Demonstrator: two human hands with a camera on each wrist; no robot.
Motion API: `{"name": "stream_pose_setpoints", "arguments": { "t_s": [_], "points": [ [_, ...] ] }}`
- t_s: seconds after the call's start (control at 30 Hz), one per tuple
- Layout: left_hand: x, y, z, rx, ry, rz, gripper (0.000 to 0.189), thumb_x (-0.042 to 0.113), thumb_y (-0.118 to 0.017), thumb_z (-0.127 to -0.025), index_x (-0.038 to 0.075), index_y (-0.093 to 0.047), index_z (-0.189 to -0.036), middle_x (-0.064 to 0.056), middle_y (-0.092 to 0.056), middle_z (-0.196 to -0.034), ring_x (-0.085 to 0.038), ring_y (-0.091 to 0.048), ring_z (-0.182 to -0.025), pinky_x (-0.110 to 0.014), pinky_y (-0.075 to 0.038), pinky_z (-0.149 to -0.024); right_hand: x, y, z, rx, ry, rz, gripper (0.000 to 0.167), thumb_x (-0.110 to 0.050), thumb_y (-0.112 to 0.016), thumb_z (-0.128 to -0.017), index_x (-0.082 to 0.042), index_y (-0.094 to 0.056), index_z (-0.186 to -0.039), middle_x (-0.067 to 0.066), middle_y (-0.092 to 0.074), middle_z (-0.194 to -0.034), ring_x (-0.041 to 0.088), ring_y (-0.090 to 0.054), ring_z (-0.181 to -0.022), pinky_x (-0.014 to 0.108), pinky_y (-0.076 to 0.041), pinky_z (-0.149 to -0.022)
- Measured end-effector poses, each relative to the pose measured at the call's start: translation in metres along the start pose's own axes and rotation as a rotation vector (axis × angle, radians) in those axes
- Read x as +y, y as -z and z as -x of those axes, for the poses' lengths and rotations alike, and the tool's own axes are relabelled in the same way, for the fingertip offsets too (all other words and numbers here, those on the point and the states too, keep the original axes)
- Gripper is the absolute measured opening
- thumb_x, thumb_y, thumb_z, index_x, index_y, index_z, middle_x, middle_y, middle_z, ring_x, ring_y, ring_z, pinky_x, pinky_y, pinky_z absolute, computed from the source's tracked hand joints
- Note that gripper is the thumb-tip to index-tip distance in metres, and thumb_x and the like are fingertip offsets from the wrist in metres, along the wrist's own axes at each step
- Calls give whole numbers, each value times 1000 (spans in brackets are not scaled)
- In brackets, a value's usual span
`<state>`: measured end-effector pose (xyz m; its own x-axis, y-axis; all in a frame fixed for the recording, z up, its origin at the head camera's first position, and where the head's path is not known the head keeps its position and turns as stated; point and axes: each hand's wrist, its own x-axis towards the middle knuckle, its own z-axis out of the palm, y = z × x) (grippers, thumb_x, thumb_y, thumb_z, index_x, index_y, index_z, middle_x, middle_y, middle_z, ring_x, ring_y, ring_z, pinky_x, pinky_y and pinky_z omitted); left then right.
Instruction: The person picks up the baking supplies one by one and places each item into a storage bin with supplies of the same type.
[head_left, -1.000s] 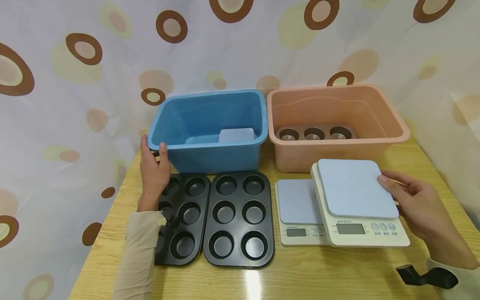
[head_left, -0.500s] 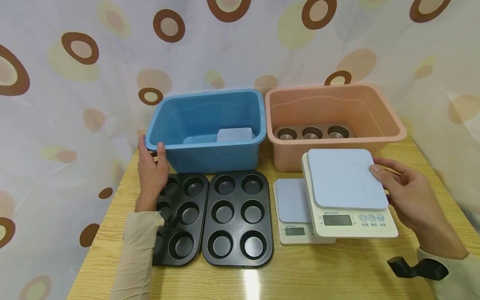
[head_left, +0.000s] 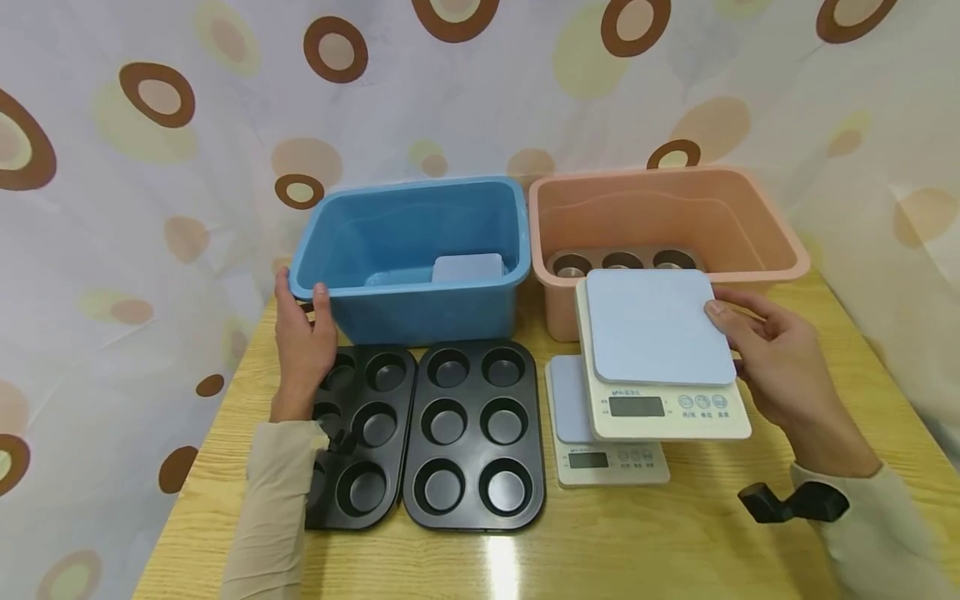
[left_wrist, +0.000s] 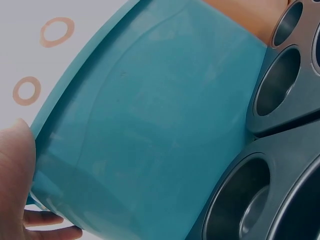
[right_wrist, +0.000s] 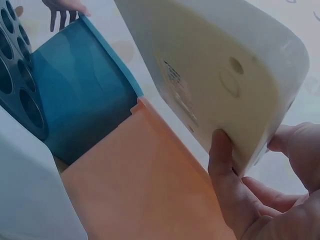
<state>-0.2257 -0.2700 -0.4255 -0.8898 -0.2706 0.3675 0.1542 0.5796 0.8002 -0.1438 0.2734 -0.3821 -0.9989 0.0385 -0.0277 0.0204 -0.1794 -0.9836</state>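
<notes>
My right hand (head_left: 780, 358) pinches the right edge of a white kitchen scale (head_left: 660, 333), thumb on top and fingers beneath. Its underside shows in the right wrist view. The scale is raised, overlapping the front of the pink bin (head_left: 675, 277) in the head view. Partly hidden below it, a second kitchen scale (head_left: 611, 467) lies on the table. My left hand (head_left: 303, 346) rests at the front left corner of the blue bin (head_left: 427, 317), thumb against the front and straight fingers along the side. Nothing else is in that hand.
Two black muffin tins (head_left: 474, 437) lie side by side before the blue bin, the left one partly covered by my arm. A white flat object (head_left: 468, 267) sits inside the blue bin. A brown muffin tin (head_left: 637, 254) lies in the pink bin. Patterned cloth (head_left: 450, 100) stands behind.
My right hand has carried the scale up and left toward the pink bin, uncovering more of the lower scale's front. My left hand stays at the blue bin's corner.
</notes>
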Motion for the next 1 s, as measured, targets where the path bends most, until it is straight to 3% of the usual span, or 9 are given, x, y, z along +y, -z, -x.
{"name": "stream_pose_setpoints", "arguments": {
  "t_s": [0.2,0.5,0.83,1.0],
  "points": [
    [1,0,-1,2,-8,1,72,44,-45,-115,9,-20,-173,-16,-39,-174,-40,-48,-153,-69,-45,-121,-2,-15,-12,28,-8,-49,29,-17,-72,-106,-18,-65,-135,-8,-84,-99,7,-78,-77,23,-63,-62],
    [1,1,-1,2,-15,3,72,44,-46,-116,9,-21,-173,-17,-40,-173,-40,-50,-150,-69,-46,-119,-5,-27,-22,29,-29,37,43,-25,-74,-106,-15,-58,-145,-11,-83,-101,6,-79,-79,23,-63,-64],
    [0,1,0,-6,-17,11,72,42,-46,-116,10,-18,-174,-17,-40,-173,-40,-51,-150,-68,-47,-118,-6,-36,-28,17,-6,40,37,-25,-75,-105,-16,-62,-139,-10,-83,-99,7,-80,-77,23,-63,-64],
    [-2,1,1,-7,-13,12,71,42,-47,-116,10,-19,-174,-16,-41,-173,-40,-51,-150,-68,-47,-118,-6,-42,-33,22,-10,51,46,-27,-75,-105,-12,-59,-145,-11,-83,-100,7,-80,-78,23,-64,-65]
  ]
}}
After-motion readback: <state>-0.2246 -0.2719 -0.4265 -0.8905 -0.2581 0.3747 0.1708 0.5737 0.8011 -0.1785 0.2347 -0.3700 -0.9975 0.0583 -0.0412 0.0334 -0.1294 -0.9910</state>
